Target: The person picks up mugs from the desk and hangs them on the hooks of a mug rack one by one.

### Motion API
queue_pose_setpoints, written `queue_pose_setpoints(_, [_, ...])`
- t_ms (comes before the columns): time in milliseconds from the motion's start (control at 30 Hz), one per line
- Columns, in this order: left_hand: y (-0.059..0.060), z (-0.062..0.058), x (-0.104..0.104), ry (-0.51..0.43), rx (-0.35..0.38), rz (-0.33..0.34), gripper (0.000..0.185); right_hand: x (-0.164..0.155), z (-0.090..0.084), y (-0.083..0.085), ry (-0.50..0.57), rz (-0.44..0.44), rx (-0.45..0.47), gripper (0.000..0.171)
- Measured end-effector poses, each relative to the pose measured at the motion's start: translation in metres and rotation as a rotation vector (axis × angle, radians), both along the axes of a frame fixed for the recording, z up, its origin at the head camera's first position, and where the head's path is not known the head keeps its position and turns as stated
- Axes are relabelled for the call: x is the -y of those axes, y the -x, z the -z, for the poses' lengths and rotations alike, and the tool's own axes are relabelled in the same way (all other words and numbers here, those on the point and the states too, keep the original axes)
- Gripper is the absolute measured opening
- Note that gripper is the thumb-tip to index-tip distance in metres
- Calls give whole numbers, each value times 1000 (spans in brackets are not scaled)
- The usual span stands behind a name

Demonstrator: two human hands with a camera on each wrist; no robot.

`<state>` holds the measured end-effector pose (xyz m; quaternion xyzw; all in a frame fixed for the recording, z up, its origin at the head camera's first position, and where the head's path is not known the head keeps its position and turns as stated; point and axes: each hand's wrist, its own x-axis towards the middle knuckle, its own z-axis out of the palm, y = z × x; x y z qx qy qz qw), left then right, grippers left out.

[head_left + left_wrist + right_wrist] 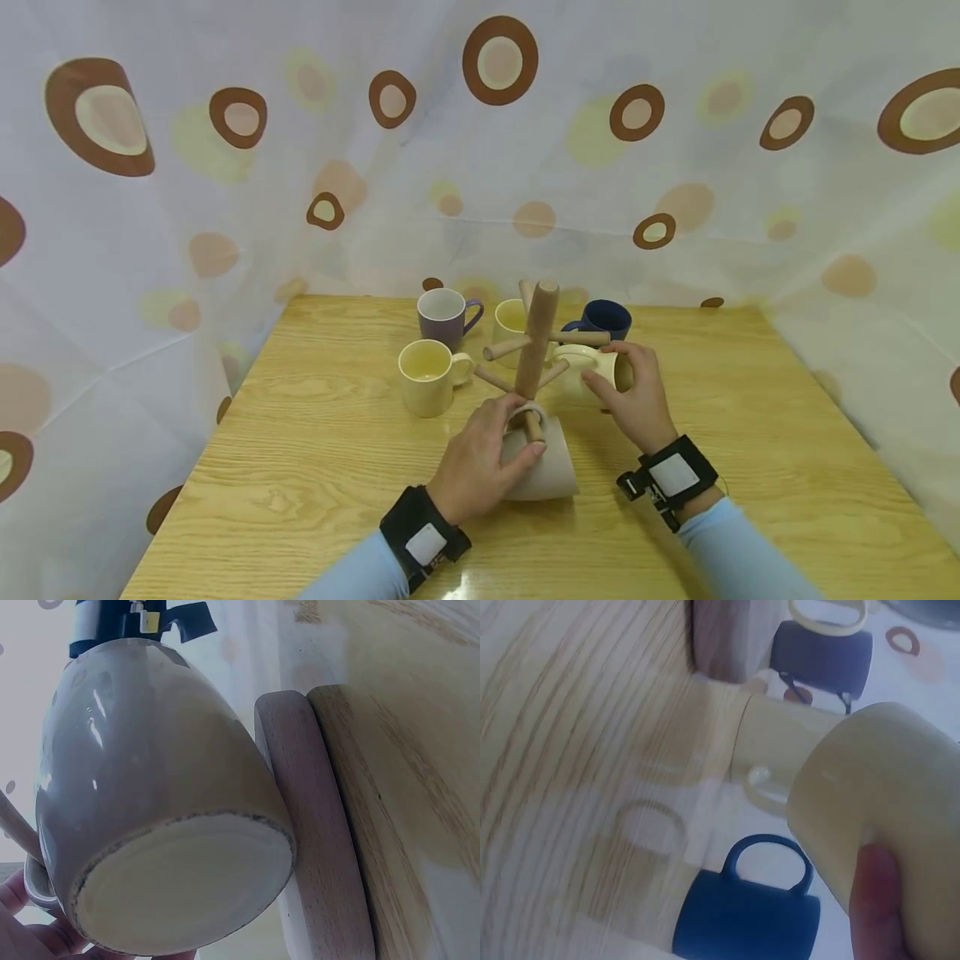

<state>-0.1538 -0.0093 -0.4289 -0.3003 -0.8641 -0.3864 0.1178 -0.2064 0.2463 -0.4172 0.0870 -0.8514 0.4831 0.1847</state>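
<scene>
A wooden mug tree (536, 346) with several pegs stands in the middle of the table. An off-white mug (553, 467) has its handle looped over a low front peg, its body lying sideways. My left hand (476, 458) grips this mug at the handle, thumb across its side. In the left wrist view the mug's base (187, 885) faces the camera. My right hand (643, 400) holds a cream mug (581, 383) by its mouth end, tipped on its side with the handle up, close to the right pegs. The right wrist view shows a thumb on that mug (892, 772).
Behind the tree stand a purple mug (441, 321) with a white inside, a pale yellow mug (508, 317) partly hidden by the post, and a dark blue mug (607, 318). Another yellow mug (426, 385) stands to the left. A patterned curtain (450, 150) surrounds the wooden table (300, 467).
</scene>
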Motion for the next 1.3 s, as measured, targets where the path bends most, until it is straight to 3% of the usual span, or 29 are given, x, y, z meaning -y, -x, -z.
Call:
queue_pose_setpoints(333, [0,1,0,-1,-50,-7,55,15,7,-15,-44,-77,-78,40])
queue_pose_setpoints(667, [1,3,-1,-4,-41,-8,56,21,24,-13,8,-139,-62,38])
queue_pose_setpoints(933, [3,-1,0,-10,-12,-16,56,27,29,-8,18,-187,-118,40])
queue_pose_setpoints(1167, [1,2,2,-22,15,-1,55,31,39,-16,5,-180,26,45])
queue_pose_setpoints(1300, [3,1,1,-10,-12,-1,54,31,39,-15,34,-171,58,47])
